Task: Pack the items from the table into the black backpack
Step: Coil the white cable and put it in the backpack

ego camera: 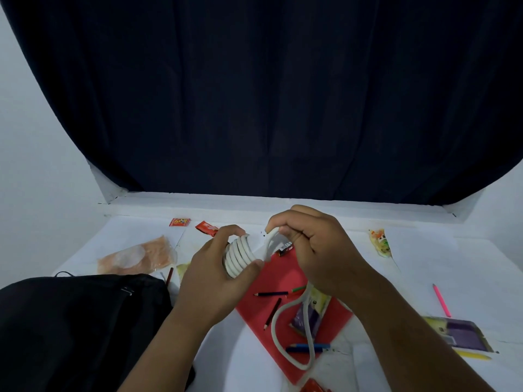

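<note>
Cable (240, 257) coiling at frame centre: my left hand (215, 278) is gripping the loops, right hand (308, 247) pinching the loose end; I'm keeping wraps tight before bagging in the backpack (70, 321).

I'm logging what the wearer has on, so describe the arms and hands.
Both forearms are bare as far as the frame shows: no sleeves in view. The left hand and right hand wear no gloves, and no rings, watch or bracelet show. Nails are short and unpainted where visible.

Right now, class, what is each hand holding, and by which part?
Both hold the white cable: left hand grips its wound coil, right hand pinches the loose strand above it.
</note>
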### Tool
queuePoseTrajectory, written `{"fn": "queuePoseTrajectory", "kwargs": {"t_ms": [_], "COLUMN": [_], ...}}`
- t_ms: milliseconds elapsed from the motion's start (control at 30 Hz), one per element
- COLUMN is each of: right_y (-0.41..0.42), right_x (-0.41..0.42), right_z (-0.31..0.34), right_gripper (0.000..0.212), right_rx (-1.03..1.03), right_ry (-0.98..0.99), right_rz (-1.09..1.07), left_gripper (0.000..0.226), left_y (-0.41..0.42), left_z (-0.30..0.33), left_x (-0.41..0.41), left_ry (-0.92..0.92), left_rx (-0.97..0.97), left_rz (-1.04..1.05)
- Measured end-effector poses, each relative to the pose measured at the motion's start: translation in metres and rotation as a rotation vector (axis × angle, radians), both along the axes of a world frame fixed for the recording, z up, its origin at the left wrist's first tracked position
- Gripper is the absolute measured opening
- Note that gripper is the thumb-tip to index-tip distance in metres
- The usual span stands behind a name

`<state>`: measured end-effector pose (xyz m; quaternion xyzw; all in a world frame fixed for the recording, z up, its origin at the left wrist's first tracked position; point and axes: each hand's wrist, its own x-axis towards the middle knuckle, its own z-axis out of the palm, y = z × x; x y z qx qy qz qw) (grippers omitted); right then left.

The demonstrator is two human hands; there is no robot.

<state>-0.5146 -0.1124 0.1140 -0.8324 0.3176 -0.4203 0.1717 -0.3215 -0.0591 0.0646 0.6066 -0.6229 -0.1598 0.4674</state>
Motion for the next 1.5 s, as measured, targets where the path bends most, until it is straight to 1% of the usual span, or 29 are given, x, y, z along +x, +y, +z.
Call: {"fn": "queuePoseTrajectory", "kwargs": {"t_ms": [167, 267, 333, 467, 533, 633, 667, 733, 767, 867, 933, 1000, 1067, 1133, 1167, 1200, 1267, 1333, 1433, 1500], "right_y": [0.000, -0.001, -0.005, -0.018, -0.023, -0.027, -0.027, -0.027, -0.027, -0.023, -0.017, -0.012, -0.010, -0.010, -0.011, -0.010, -0.009, -0.007, -0.006, -0.006], "right_x": [0.006, 0.008, 0.004, -0.005, -0.005, -0.005, -0.006, -0.008, -0.008, -0.006, -0.004, -0.002, 0.000, 0.000, 0.000, -0.001, -0.003, -0.005, -0.005, -0.005], "right_z": [0.004, 0.004, 0.004, -0.001, -0.005, -0.009, -0.010, -0.015, -0.019, -0.036, -0.046, -0.055, -0.061, -0.063, -0.063, -0.063, -0.062, -0.063, -0.064, -0.063], "right_gripper": [0.025, 0.025, 0.021, 0.015, 0.015, 0.013, 0.011, 0.003, 0.006, 0.021, 0.023, 0.033, 0.040, 0.042, 0.043, 0.044, 0.048, 0.043, 0.024, 0.019], "right_rx": [-0.006, 0.017, 0.031, 0.092, 0.171, 0.390, 0.465, 0.551, 0.566, 0.588, 0.610, 0.624, 0.598, 0.573, 0.561, 0.554, 0.562, 0.573, 0.598, 0.603], "right_ry": [-0.024, -0.030, -0.059, -0.174, -0.233, -0.384, -0.435, -0.480, -0.480, -0.427, -0.383, -0.337, -0.267, -0.214, -0.198, -0.191, -0.201, -0.212, -0.210, -0.207], "right_rz": [0.028, 0.032, 0.010, -0.080, -0.086, -0.017, 0.013, 0.048, 0.062, 0.121, 0.167, 0.205, 0.197, 0.177, 0.172, 0.170, 0.162, 0.138, 0.111, 0.102], "left_gripper": [0.065, 0.053, 0.047, 0.044, 0.046, 0.051, 0.052, 0.053, 0.051, 0.051, 0.057, 0.065, 0.066, 0.060, 0.053, 0.046, 0.042, 0.042, 0.042, 0.043], "left_y": [0.003, 0.002, 0.003, 0.005, 0.006, 0.007, 0.007, 0.007, 0.008, 0.008, 0.007, 0.006, 0.007, 0.008, 0.008, 0.009, 0.010, 0.011, 0.011, 0.012], "left_z": [0.005, 0.006, 0.007, 0.009, 0.010, 0.010, 0.010, 0.009, 0.008, 0.008, 0.009, 0.010, 0.011, 0.012, 0.012, 0.014, 0.016, 0.018, 0.019, 0.019], "left_x": [-0.003, -0.003, -0.002, 0.002, 0.002, 0.002, 0.003, 0.004, 0.004, 0.002, 0.000, -0.002, -0.003, -0.004, -0.005, -0.006, -0.008, -0.009, -0.010, -0.010], "left_ry": [-0.034, 0.002, 0.033, 0.058, 0.059, 0.098, 0.114, 0.156, 0.184, 0.293, 0.374, 0.441, 0.466, 0.453, 0.450, 0.453, 0.457, 0.462, 0.483, 0.505], "left_rx": [0.010, 0.022, 0.038, 0.054, 0.045, 0.017, 0.014, 0.014, 0.012, -0.006, -0.006, 0.023, 0.052, 0.064, 0.065, 0.062, 0.050, 0.037, 0.007, -0.015], "left_rz": [0.030, 0.062, 0.060, -0.051, -0.134, -0.184, -0.195, -0.227, -0.241, -0.246, -0.243, -0.244, -0.264, -0.308, -0.331, -0.351, -0.369, -0.367, -0.365, -0.378]}}
